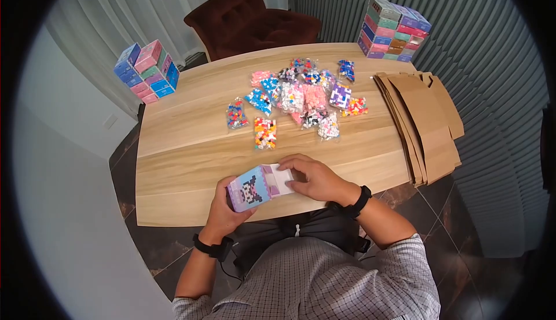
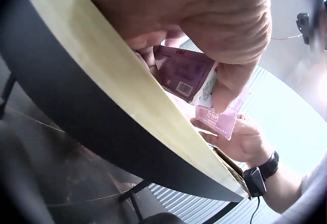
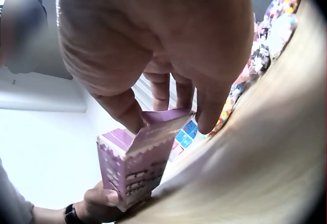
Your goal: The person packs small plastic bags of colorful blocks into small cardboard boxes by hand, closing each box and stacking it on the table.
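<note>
A small purple and light-blue cardboard box with a pixel-style figure on it is held above the front edge of the table. My left hand grips the box around its closed end, thumb along the near side. At the other end the lid flap stands out, white on its inner face. My right hand pinches this flap between thumb and fingers. In the right wrist view the purple flap is bent up from the box; the box's inside is hidden.
Bags of colourful small bricks lie piled on the wooden table. Flat brown cardboard is stacked at the right edge. Small boxes stand in stacks at the back left and back right. A brown chair is behind.
</note>
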A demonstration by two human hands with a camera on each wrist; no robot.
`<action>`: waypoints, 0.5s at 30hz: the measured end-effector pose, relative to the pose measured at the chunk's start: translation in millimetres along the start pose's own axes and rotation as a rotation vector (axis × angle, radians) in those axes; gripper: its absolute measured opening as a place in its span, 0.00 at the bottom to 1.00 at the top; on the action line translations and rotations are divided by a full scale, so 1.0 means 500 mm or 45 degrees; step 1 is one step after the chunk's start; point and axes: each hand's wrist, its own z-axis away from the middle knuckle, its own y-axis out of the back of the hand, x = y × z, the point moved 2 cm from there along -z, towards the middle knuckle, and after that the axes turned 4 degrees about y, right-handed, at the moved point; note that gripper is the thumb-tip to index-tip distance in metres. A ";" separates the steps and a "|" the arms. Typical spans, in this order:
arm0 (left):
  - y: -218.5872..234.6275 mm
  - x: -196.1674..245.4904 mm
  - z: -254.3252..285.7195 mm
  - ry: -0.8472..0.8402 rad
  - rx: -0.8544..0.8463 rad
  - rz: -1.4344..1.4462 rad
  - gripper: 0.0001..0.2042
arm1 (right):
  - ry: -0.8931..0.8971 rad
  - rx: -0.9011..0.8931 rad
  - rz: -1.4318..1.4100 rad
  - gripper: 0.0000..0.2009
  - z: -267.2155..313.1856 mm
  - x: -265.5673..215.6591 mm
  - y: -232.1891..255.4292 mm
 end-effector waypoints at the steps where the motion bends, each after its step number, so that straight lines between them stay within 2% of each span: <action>1: -0.001 0.001 0.000 -0.020 0.001 -0.031 0.43 | 0.023 0.012 0.036 0.19 0.003 0.007 -0.006; 5: -0.005 0.002 -0.001 -0.044 0.017 -0.069 0.44 | 0.073 0.122 0.128 0.17 0.005 0.026 0.003; 9: -0.007 -0.022 -0.001 -0.039 0.060 -0.008 0.45 | 0.029 0.443 0.500 0.20 -0.010 0.064 0.084; 11: -0.004 -0.029 -0.005 -0.113 0.106 -0.117 0.45 | -0.010 0.587 0.750 0.22 -0.009 0.075 0.126; 14: -0.004 -0.029 -0.005 -0.114 0.127 -0.151 0.45 | -0.141 0.604 0.873 0.25 -0.001 0.099 0.144; 15: -0.004 -0.028 -0.006 -0.098 0.127 -0.142 0.45 | -0.231 0.517 0.896 0.28 0.005 0.101 0.143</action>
